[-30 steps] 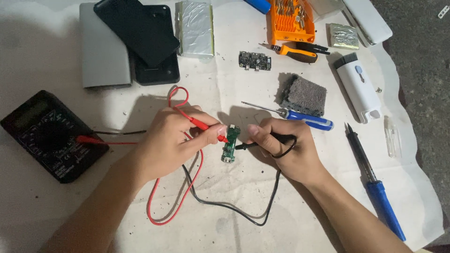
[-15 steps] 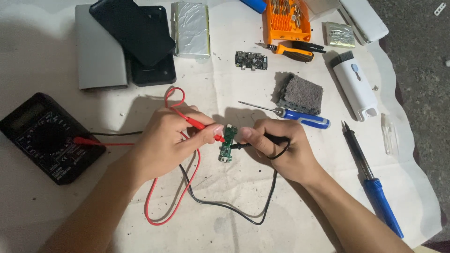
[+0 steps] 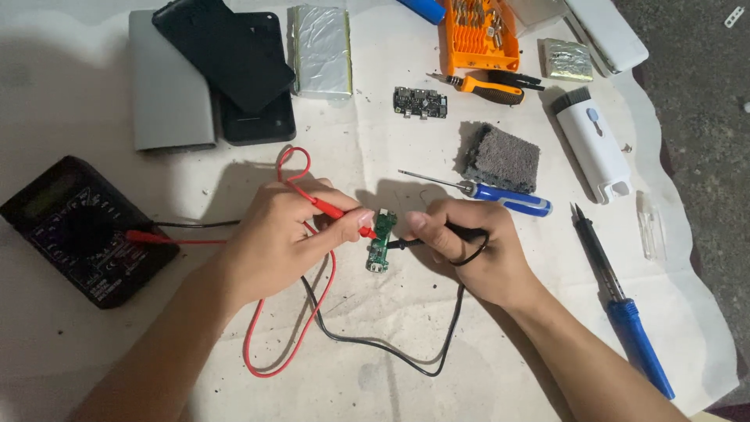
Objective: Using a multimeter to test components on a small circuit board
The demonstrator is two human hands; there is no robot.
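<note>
1. Hands meet mid-surface over a small green circuit board (image 3: 380,241) lying flat on the white surface (image 3: 375,367).
2. Left hand (image 3: 277,234) pinches the red probe (image 3: 344,212), tip on the board.
3. Right hand (image 3: 476,250) grips the black probe (image 3: 426,239), tip touching the board.
4. Black multimeter (image 3: 82,230) sits far left, well apart.

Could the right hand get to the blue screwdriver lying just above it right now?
Probably yes: the blue screwdriver lies just beyond the right hand with nothing between, but that hand holds the black probe and would have to drop it first.
</note>
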